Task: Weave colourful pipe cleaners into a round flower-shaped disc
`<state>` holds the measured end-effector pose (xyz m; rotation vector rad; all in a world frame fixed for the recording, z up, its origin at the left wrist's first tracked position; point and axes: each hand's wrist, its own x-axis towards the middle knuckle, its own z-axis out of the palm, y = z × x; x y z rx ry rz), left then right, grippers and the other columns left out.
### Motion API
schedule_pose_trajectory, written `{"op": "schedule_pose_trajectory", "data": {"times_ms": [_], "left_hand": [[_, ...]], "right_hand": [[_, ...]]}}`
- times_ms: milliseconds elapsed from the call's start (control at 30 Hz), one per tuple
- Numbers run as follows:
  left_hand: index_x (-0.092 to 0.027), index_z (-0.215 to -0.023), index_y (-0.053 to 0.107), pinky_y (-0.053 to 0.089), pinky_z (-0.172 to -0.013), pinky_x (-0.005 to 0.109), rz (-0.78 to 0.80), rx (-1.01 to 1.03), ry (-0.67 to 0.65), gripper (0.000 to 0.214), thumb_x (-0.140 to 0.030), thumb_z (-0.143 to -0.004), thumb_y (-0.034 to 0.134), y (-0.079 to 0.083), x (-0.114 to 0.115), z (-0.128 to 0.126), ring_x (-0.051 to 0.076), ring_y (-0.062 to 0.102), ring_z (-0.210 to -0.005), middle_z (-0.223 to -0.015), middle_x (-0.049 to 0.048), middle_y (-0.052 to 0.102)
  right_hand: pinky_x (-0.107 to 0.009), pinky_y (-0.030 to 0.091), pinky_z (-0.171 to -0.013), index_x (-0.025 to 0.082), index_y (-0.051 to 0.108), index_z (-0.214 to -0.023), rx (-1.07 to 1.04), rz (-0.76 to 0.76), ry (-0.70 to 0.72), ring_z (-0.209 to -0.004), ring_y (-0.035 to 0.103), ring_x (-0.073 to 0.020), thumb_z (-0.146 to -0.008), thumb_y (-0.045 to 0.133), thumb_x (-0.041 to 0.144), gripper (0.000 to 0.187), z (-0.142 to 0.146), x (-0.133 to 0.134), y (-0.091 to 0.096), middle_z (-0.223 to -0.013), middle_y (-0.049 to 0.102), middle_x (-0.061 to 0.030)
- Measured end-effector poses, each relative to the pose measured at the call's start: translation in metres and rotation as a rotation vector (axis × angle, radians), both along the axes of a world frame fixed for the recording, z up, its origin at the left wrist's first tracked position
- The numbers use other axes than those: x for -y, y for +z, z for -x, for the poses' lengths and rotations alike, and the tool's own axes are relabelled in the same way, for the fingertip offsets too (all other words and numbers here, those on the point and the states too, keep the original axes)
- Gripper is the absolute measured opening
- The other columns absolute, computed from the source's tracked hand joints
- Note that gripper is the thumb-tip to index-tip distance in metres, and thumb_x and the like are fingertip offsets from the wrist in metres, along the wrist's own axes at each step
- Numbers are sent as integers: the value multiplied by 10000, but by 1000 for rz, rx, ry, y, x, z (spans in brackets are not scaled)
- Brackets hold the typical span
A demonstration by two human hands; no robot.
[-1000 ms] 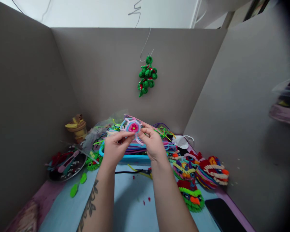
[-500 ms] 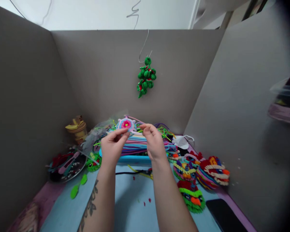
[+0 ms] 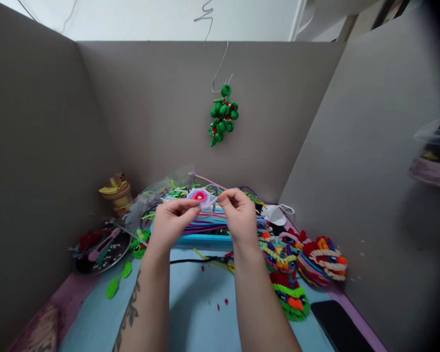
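Between my two hands is a round piece of coiled pipe cleaner point(image 3: 200, 196), with a pink centre and pale blue and lilac rings. My left hand point(image 3: 174, 220) pinches its lower left edge between thumb and fingertips. With thumb and forefinger, my right hand point(image 3: 239, 212) grips a pale lilac pipe cleaner end point(image 3: 214, 199) that leads off the round piece. Behind and below the hands, many pipe cleaners in blue, pink and purple lie across a blue tray point(image 3: 205, 240).
Finished colourful pipe-cleaner pieces point(image 3: 322, 261) are piled at the right, near a black phone point(image 3: 341, 325). A metal plate point(image 3: 110, 261) with tools stands left. A green pipe-cleaner bunch point(image 3: 223, 115) hangs from a wire. Yellow-handled pliers point(image 3: 223, 264) lie before the tray.
The round piece has shifted slightly right and lower and its face has tilted. My right hand has turned a little, and the lilac end now slants upward to its fingertips.
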<state>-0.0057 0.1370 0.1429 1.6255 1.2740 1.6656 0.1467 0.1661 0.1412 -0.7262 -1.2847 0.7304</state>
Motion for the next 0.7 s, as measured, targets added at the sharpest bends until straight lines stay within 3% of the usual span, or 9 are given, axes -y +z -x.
{"op": "schedule_pose_trajectory", "data": {"times_ms": [67,167,367,533,700], "left_hand": [[-161,-770,748,429,-491,223,39,14,-71,176,-295,-656,741,1,1,0,128,574,-520,-605,40,683],[-161,-766,744,440,-500,223,43,16,-73,175,-296,-656,744,1,1,0,128,582,-532,-616,40,684],[-177,-806,735,481,-587,234,-6,119,-26,175,-286,-668,743,-1,-1,0,130,611,-599,-676,26,698],[-190,-810,732,468,-585,233,-139,80,84,151,-278,-688,732,-4,-2,-1,121,594,-592,-685,12,690],[-192,-795,711,439,-564,221,-210,-45,51,97,-262,-729,700,-5,-1,-1,108,564,-580,-669,3,667]], "right_hand": [[-244,388,-614,185,604,-681,-37,-5,-62,-637,492,-118,-758,629,266,115,-2,-3,-2,-667,553,17],[-245,384,-603,182,622,-706,-84,13,-66,-627,490,-116,-754,640,286,116,-1,-6,-4,-669,562,15],[-256,420,-663,199,621,-805,-182,68,93,-692,536,-121,-709,702,351,197,0,-8,-4,-747,597,20],[-258,405,-635,191,659,-764,-6,79,103,-683,516,-122,-717,694,340,160,3,-3,-1,-773,578,4],[-261,391,-638,184,652,-693,131,-13,-4,-752,517,-139,-744,656,279,108,8,5,4,-805,543,-11]]}}
